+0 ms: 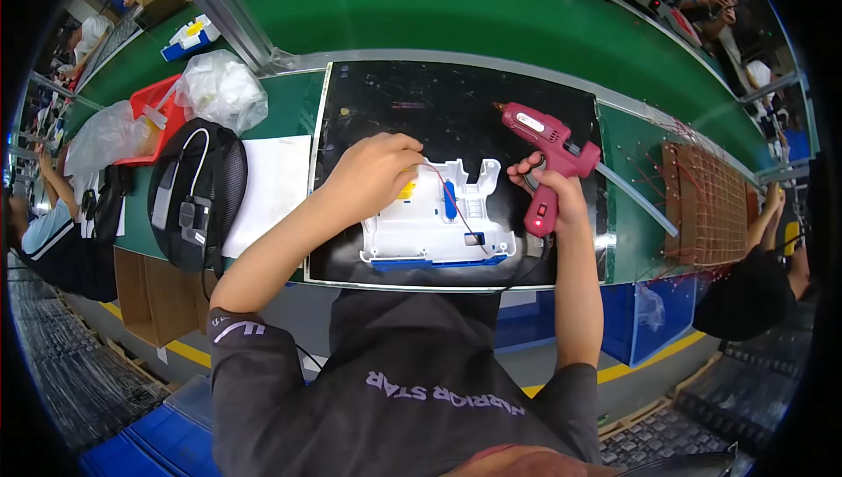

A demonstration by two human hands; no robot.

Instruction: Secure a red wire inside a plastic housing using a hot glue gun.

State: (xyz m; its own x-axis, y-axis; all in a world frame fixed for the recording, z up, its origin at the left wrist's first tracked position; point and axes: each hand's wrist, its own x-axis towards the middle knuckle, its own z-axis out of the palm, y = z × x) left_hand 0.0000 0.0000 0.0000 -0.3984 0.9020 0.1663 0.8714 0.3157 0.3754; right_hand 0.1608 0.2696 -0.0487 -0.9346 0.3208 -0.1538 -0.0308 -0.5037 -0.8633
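Observation:
My right hand (568, 198) is closed round the handle of a dark red hot glue gun (561, 154), with fingers at its trigger. The gun points up and left, away from the housing, and a long translucent glue stick (638, 201) sticks out of its back. A red light glows on the handle. Before me on the black mat lies a white plastic housing (417, 236) with a blue lower edge. Inside it sit a blue cylindrical part (450, 200), thin wires and a yellow piece (407, 189). My left hand (375, 170) grips the housing's upper left corner; its fingertips are partly hidden.
The black mat (377, 96) lies on a green bench. At left are a black mesh bag (200, 196), white paper (274, 183), a red bin (156, 100) and plastic bags (224, 91). Red-wired parts fill a brown box (702, 205) at right. Beyond runs a green conveyor (395, 17).

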